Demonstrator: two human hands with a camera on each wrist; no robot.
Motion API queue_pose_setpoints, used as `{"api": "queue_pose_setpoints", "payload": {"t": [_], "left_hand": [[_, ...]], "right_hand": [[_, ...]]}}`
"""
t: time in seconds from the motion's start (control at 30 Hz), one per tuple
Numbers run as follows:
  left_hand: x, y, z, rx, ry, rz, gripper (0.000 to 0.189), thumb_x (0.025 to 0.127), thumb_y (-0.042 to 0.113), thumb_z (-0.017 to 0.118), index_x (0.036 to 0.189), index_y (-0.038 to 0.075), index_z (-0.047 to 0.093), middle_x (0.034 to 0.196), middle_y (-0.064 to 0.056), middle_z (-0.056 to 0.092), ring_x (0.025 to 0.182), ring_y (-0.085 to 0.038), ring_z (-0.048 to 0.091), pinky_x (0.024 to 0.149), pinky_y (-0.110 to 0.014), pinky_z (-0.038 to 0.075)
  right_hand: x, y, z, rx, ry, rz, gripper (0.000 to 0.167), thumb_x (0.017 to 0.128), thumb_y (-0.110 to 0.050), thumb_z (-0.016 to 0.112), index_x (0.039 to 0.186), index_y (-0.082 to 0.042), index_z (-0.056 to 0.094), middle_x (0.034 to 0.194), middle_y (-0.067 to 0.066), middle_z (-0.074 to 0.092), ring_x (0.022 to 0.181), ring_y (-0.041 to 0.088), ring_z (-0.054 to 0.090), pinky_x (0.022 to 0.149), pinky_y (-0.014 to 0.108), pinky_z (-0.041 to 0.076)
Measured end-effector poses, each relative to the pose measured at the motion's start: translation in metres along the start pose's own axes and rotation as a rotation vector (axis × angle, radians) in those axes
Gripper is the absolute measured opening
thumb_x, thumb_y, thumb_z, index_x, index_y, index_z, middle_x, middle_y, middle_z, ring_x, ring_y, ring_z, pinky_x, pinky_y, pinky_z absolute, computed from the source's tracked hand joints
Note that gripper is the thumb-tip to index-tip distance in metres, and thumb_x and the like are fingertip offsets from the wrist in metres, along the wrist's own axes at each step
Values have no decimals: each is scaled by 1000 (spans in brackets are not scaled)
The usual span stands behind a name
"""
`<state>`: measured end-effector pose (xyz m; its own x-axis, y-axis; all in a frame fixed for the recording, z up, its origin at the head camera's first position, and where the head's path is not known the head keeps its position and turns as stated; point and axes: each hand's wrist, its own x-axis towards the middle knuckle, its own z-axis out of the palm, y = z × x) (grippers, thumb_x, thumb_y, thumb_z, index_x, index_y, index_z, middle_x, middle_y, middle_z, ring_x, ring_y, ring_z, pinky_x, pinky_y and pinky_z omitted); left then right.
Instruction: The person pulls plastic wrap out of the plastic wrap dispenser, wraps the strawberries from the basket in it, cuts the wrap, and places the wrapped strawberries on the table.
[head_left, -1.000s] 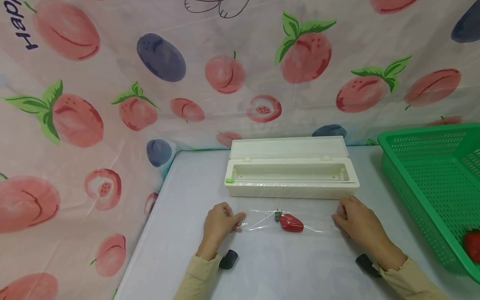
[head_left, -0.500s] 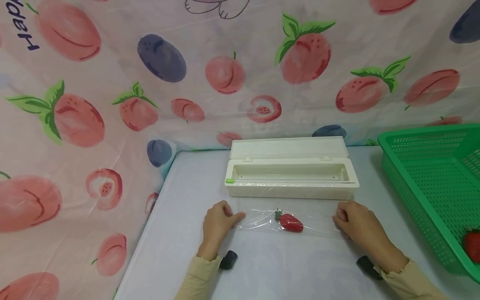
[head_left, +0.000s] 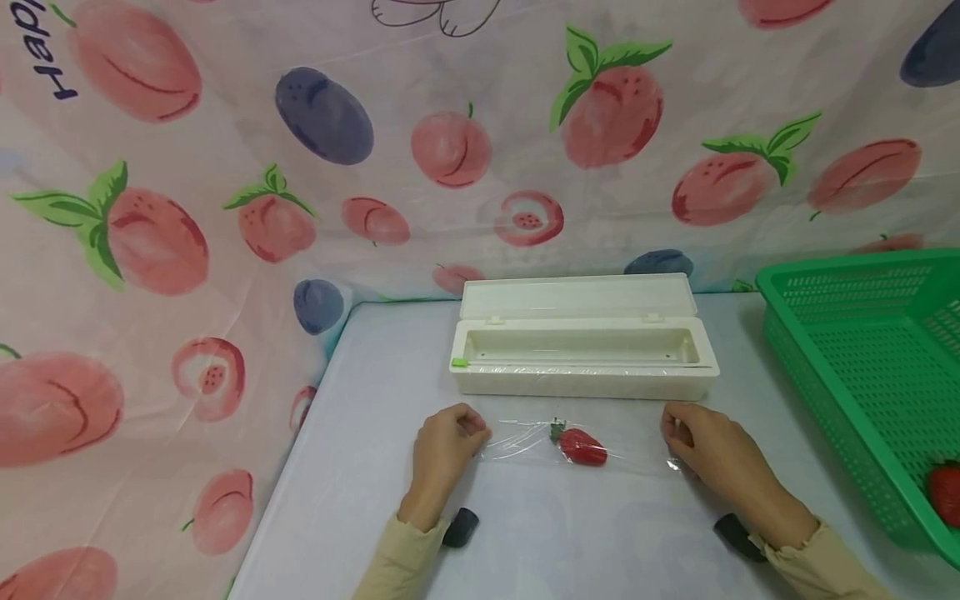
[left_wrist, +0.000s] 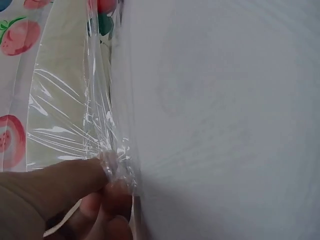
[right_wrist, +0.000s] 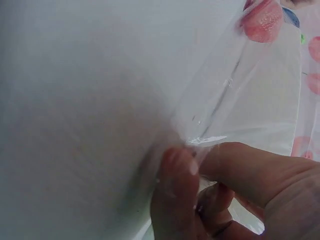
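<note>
A red strawberry [head_left: 582, 447] with a green top lies wrapped in a strip of clear cling film [head_left: 517, 442], midway between the two hands. My left hand [head_left: 444, 454] pinches the film's left end between thumb and fingers; in the left wrist view the film [left_wrist: 107, 125] gathers into creases at the fingertips [left_wrist: 117, 192]. On the other side my right hand [head_left: 712, 446] pinches the right end, and the right wrist view shows the film [right_wrist: 225, 95] stretching from thumb and finger toward the strawberry [right_wrist: 263, 22].
Just behind the hands stands a long white cling film box [head_left: 585, 382], its lid raised, with a small green piece at its left end. At the right is a green plastic basket [head_left: 810, 417] with another strawberry [head_left: 943, 492] in it. A fruit-print cloth hangs behind the white table [head_left: 360, 500].
The left fingers have curled in closer on the film's left end and the hand has shifted slightly right. The right fingers have rolled a little inward. The strawberry stays nearly in place.
</note>
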<state>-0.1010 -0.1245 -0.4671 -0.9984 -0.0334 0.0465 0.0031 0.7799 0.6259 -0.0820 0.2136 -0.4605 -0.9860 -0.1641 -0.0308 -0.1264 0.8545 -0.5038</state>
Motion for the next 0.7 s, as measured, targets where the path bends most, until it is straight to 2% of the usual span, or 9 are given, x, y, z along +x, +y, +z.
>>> {"api": "queue_pose_setpoints", "payload": {"t": [0.2, 0.4, 0.6, 0.7], "left_hand": [[-2, -3, -1, 67, -29, 61, 11, 79, 9, 77, 77, 20, 76, 68, 12, 62, 61, -2, 52, 54, -21, 42], [-4, -5, -3, 70, -44, 105, 13, 77, 7, 78, 83, 19, 78, 72, 11, 64, 63, -2, 55, 56, -20, 44], [-6, -7, -9, 151, -81, 121, 18, 78, 14, 83, 93, 23, 79, 86, 7, 65, 66, -3, 56, 61, -25, 43], [-5, -8, -11, 162, -105, 137, 20, 78, 16, 84, 96, 23, 80, 88, 6, 64, 66, -2, 57, 61, -25, 43]], "right_hand": [[2, 0, -2, 2, -50, 25, 14, 88, 0, 67, 84, -11, 60, 64, -1, 46, 60, 14, 43, 50, 26, 33], [4, 0, -4, 10, -127, 75, 9, 89, 0, 66, 95, -6, 67, 69, 1, 50, 64, 16, 46, 53, 28, 38], [1, 5, -2, -23, -77, -43, 14, 85, 3, 68, 91, -10, 68, 72, -3, 48, 64, 12, 44, 53, 25, 38], [-1, 7, -1, -39, -54, -79, 15, 84, 3, 69, 90, -11, 69, 75, -4, 48, 66, 10, 44, 55, 25, 40]]}}
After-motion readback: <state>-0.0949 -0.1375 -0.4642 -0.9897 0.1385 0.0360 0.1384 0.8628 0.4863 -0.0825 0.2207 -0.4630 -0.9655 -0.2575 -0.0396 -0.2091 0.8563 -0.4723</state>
